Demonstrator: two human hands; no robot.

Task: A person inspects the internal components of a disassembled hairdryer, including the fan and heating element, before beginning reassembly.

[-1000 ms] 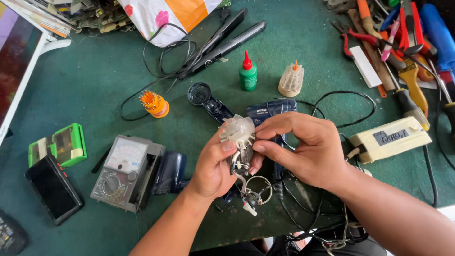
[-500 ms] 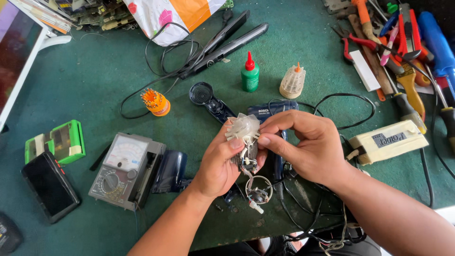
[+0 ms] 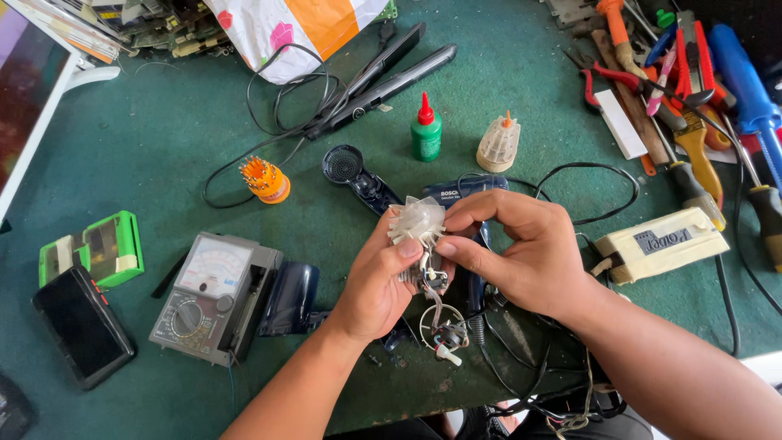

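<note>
Crowding both hands (image 3: 456, 269) holding the fan (image 3: 417, 220): multimeter (image 3: 213, 297), cables (image 3: 521, 367).

- Motor body under the white fan impeller (image 3: 417, 220), mostly hidden by left hand (image 3: 376, 287) and right hand (image 3: 521, 253).
- Blue screwdriver (image 3: 745, 90), cut off at right edge.
- Dark object (image 3: 10, 411) at bottom-left corner, cropped, possibly a phone.

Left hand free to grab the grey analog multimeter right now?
Probably not: the left hand and right hand both grip the translucent white plastic fan part. The path to the grey analog multimeter looks unobstructed.
</note>
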